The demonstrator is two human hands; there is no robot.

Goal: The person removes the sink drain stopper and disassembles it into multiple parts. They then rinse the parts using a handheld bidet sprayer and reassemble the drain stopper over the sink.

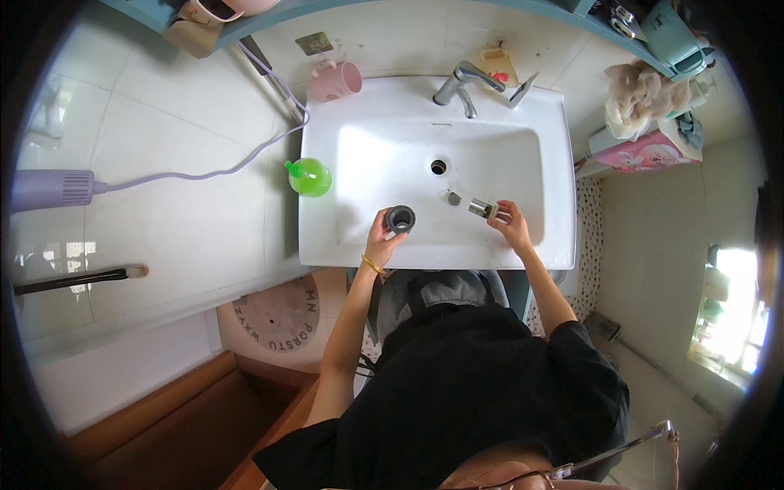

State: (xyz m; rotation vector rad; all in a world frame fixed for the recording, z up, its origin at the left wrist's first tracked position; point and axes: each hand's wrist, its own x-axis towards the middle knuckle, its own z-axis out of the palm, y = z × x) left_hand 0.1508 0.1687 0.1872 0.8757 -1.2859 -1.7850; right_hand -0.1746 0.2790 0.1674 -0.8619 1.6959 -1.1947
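Over the near left part of the white washbasin (398, 141), my left hand (384, 237) grips a dark grey ring-shaped plastic fitting (401, 218) with its round opening facing up. My right hand (509, 224) holds a metal cylindrical drain part (482, 209) by its right end, between thumb and fingers, over the right side of the bowl. Left of that part, a small round metal piece (454, 198) lies in the bowl. Beyond it is the uncovered drain hole (438, 167), dark inside. The chrome faucet (454, 86) stands at the back rim.
A green soap bottle (310, 177) stands on the basin's left rim, a pink cup (335, 81) at its back left corner. A purple-corded appliance (55, 188) and a brush (86, 278) lie on the left counter. A pink box (649, 150) is at the right; a blue shelf (380, 7) hangs above.
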